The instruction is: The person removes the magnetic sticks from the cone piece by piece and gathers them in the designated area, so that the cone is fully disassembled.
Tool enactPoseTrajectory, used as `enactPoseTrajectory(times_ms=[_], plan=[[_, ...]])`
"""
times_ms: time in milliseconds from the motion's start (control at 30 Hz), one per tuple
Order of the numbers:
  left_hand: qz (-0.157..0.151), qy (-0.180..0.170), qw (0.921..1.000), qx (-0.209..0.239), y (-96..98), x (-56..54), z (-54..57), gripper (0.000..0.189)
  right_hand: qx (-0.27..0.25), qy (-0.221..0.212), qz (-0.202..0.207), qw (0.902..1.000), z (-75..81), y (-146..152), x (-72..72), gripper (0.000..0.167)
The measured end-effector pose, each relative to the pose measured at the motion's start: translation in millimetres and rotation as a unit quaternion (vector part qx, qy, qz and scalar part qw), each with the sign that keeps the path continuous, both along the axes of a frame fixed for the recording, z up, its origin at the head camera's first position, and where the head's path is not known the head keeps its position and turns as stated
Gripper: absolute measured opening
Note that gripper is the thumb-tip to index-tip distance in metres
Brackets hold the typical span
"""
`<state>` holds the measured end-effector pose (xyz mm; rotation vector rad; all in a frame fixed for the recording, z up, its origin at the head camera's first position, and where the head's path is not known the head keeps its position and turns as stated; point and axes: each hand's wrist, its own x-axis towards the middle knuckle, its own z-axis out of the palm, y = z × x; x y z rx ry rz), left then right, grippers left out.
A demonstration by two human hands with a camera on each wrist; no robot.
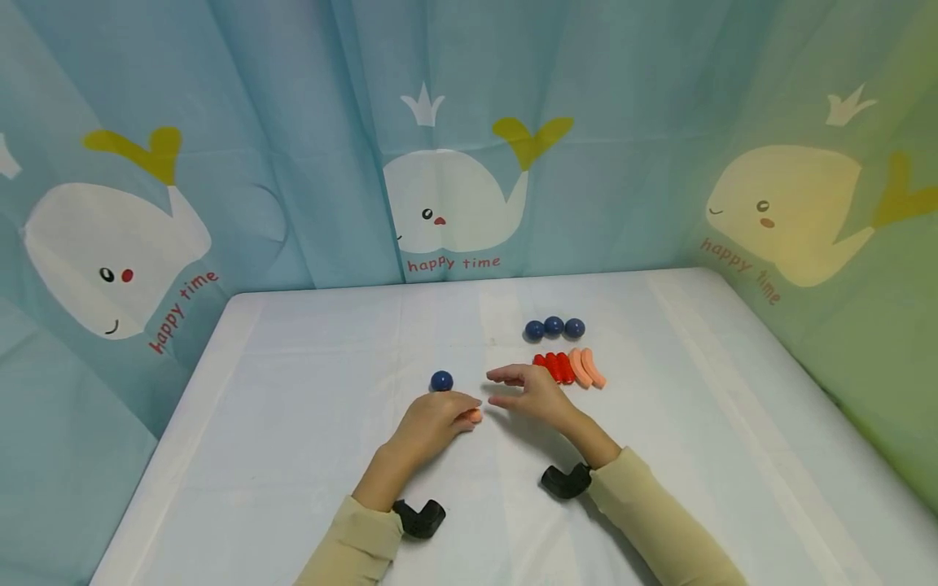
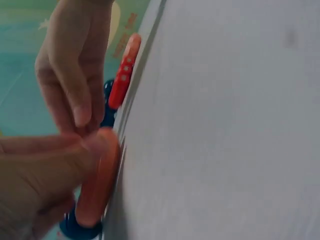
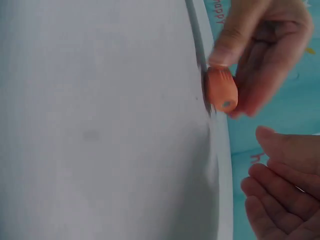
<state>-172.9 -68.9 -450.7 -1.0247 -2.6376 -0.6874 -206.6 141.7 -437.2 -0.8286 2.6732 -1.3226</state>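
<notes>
Between thumb and fingers, my left hand (image 1: pixel 431 423) pinches a small curved orange piece (image 1: pixel 475 416), close over the white table. In the right wrist view that orange piece (image 3: pixel 222 90) shows grooves and a small hole at its end. Just beyond the left hand sits a single dark blue ball (image 1: pixel 441 381). My right hand (image 1: pixel 536 395) faces it from the right, thumb and fingers parted with nothing between them. Behind the right hand lie several red pieces (image 1: pixel 561 368), partly hidden by it, and two curved orange pieces (image 1: pixel 587 368) beside them.
Three dark blue balls (image 1: pixel 554 326) stand in a row farther back, beyond the red pieces. The white-covered table (image 1: pixel 293 391) ends at a blue curtain (image 1: pixel 322 163) printed with whales. A black wrist-worn device (image 1: pixel 420 519) is on each wrist.
</notes>
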Motion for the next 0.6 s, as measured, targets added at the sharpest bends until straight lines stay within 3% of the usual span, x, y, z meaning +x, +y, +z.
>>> enactPoseTrajectory(times_ms=[133, 367, 600], plan=[[0.025, -0.036, 0.9956, 0.083, -8.4, -4.6, 0.1, 0.036, 0.014, -0.016, 0.03, 0.9993, 0.9, -5, 2.9, 0.037], [0.098, -0.087, 0.9736, 0.187, -21.1, -13.6, -3.7, 0.054, 0.034, -0.024, 0.074, 0.9964, -0.3, -14, 6.1, 0.036], [0.105, -0.14, 0.9554, 0.238, -27.8, -17.3, -14.7, 0.053, 0.049, -0.02, 0.104, 0.9931, -0.2, -22, 8.6, 0.03]])
